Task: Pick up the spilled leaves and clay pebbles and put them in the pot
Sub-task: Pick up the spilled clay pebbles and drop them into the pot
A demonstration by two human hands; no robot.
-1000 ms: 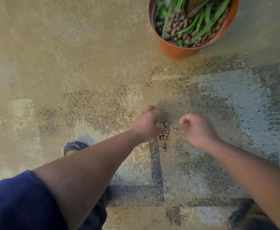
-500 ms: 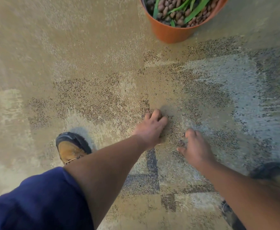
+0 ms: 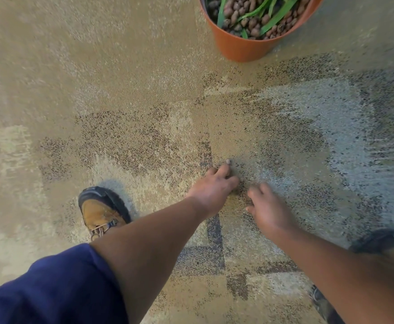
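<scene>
Pebble (image 3: 227,162) touches left hand (image 3: 214,190) fingers (image 3: 224,170) on carpet (image 3: 121,90).

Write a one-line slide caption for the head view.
Both hands gather pebbles from carpet below the orange pot.

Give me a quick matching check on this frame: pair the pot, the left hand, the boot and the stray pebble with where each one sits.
Things:
1. pot
2. left hand
3. boot
4. stray pebble

Places:
A. on the carpet left of the left forearm
B. alone on the carpet, beyond the right hand
C. top edge of the view, holding pebbles and green leaves
D. fingers down on the carpet, centre of view

Pairs: 1-C, 2-D, 3-A, 4-B
</scene>
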